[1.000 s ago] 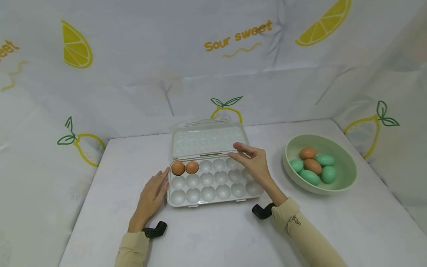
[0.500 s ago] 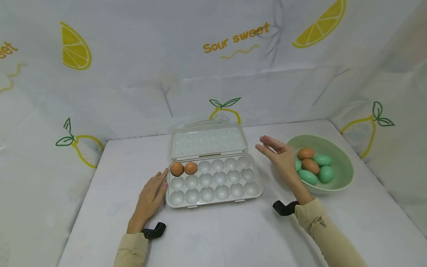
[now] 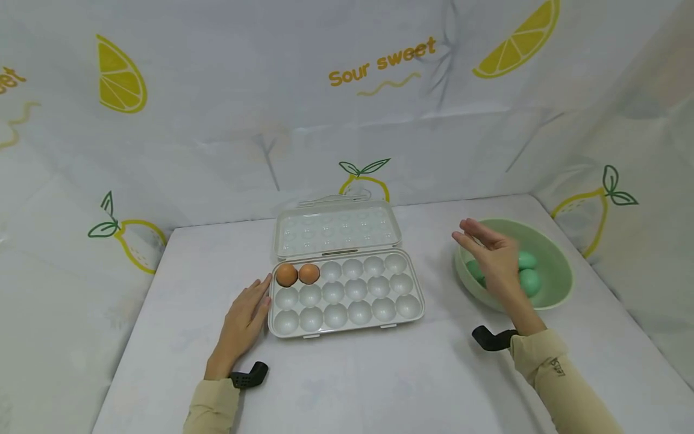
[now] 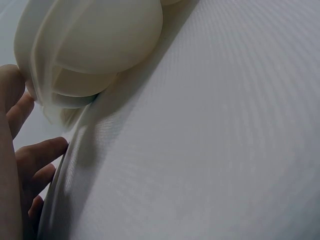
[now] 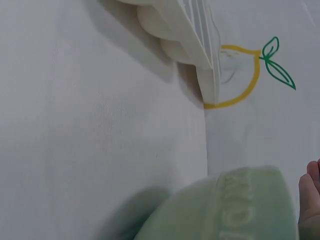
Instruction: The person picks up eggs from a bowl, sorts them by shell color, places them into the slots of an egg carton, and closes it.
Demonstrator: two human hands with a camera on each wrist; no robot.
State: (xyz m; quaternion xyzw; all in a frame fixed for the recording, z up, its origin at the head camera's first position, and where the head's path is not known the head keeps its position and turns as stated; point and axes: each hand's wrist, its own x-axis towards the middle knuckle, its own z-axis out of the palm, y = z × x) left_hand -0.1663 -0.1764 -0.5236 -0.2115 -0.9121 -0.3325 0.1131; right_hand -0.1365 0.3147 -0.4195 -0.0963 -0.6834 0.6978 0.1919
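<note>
I see green eggs [image 3: 529, 282] in the green bowl [image 3: 556, 272] beneath my right hand [image 3: 496, 258], raised with fingers extended, gripping nothing, while my left hand [image 3: 241, 320] lies straight-fingered and unladen against the egg tray [image 3: 335, 315], "Sour sweet" lettering [image 3: 407, 55] behind.

A white tabletop [image 3: 347, 380] is carrying a pale egg box [image 3: 356, 290], its lid [image 3: 336, 226] lying open on the far side, while a light green bowl [image 3: 555, 274] is standing to the right.
</note>
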